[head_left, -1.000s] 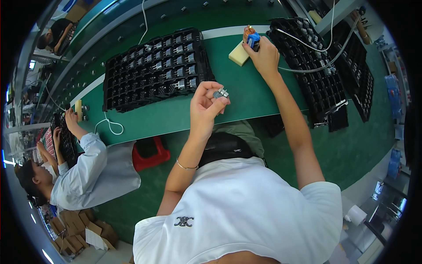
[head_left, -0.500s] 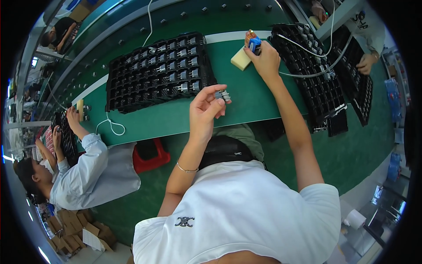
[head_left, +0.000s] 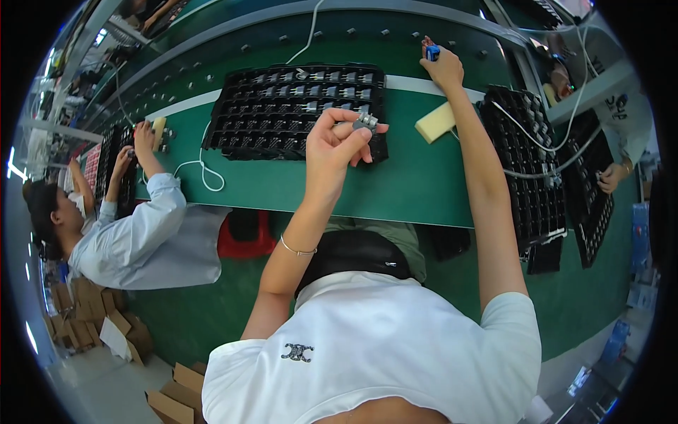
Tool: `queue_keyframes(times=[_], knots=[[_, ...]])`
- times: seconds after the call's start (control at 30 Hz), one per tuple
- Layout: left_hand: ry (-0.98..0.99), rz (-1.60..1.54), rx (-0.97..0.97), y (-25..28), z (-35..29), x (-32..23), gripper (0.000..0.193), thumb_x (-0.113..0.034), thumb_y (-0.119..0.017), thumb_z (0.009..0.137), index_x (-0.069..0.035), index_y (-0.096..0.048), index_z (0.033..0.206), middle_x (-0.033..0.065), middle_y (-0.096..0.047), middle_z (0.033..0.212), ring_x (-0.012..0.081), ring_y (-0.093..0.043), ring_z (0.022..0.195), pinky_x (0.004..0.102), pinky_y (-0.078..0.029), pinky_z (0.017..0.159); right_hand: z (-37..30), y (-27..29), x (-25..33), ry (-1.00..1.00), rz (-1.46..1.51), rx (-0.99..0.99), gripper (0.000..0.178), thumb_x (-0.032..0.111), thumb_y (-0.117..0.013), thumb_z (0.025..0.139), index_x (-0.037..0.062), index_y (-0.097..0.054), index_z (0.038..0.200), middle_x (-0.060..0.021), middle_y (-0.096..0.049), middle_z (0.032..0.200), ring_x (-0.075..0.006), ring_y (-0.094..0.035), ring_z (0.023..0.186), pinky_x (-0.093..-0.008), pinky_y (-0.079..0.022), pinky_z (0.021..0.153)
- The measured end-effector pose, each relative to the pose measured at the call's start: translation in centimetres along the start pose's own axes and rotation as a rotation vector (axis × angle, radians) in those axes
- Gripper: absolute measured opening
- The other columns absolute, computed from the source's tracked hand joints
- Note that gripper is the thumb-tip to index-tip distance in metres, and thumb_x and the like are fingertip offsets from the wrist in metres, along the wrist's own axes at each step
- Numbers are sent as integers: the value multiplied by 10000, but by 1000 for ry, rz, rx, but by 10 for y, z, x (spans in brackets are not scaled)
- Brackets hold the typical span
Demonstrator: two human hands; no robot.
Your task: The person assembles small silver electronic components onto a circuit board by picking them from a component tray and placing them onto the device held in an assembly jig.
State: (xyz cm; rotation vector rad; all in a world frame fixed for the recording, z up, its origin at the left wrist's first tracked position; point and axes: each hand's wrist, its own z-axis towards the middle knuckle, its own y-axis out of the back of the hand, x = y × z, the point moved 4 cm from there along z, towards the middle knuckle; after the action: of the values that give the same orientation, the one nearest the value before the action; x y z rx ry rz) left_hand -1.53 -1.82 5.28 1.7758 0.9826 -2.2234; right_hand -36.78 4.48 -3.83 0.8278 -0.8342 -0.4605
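My left hand [head_left: 337, 141] is closed in a pinch around a small metal part [head_left: 365, 121], grey with ridged ends, held up over the near right corner of a black compartment tray [head_left: 244, 121]. Rows of small metal pieces with pins sit in the tray's far and right pockets. With my right arm stretched far out, my right hand [head_left: 445, 71] grips a small blue block-shaped item [head_left: 432, 53] with a copper-coloured end, near the conveyor strip at the back. What exactly the blue item is I cannot make out. A pale yellow foam block [head_left: 435, 123] lies on the green bench below that hand.
More black trays [head_left: 526, 169] stand at the right, with pale cables [head_left: 558, 145] across them. A co-worker's hand [head_left: 613, 178] is at a tray farther right. On the left, a seated person [head_left: 127, 233] works beside a red stool [head_left: 244, 237]. A white cord [head_left: 205, 177] hangs near the tray.
My right hand has carried the blue item away from beside the foam block, farther out over the back of the bench. My left hand still pinches the metal part. The whole view has shifted.
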Motion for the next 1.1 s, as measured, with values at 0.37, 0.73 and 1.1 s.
queue_keyframes(times=[0.37, 0.73, 1.1], knots=[[-101, 13, -13, 11, 10, -3, 160, -16, -646, 870, -28, -518, 966, 187, -718, 921, 62, -564, 566, 177, -397, 494, -9, 29, 25, 11, 362, 131, 446, 445, -718, 802, -1, -708, 826, -117, -645, 675, -184, -637, 628, -335, -501, 572], [-189, 303, 63, -9, 9, -3, 225, -50, -775, 780, 19, -606, 913, 60, -684, 764, 34, -589, 624, 169, -460, 545, -165, 118, 143, -200, 1418, 497, 349, 235, -678, 873, 13, -584, 1125, -27, -636, 859, -23, -547, 582, -149, -378, 404], [-142, 377, 151, -15, 3, 3, 230, -65, -799, 763, 9, -600, 851, 34, -649, 713, 27, -567, 611, 173, -443, 549, -182, 120, 131, -313, 1520, 624, 403, 273, -681, 886, 27, -542, 1172, -40, -627, 898, -40, -546, 569, -169, -395, 406]])
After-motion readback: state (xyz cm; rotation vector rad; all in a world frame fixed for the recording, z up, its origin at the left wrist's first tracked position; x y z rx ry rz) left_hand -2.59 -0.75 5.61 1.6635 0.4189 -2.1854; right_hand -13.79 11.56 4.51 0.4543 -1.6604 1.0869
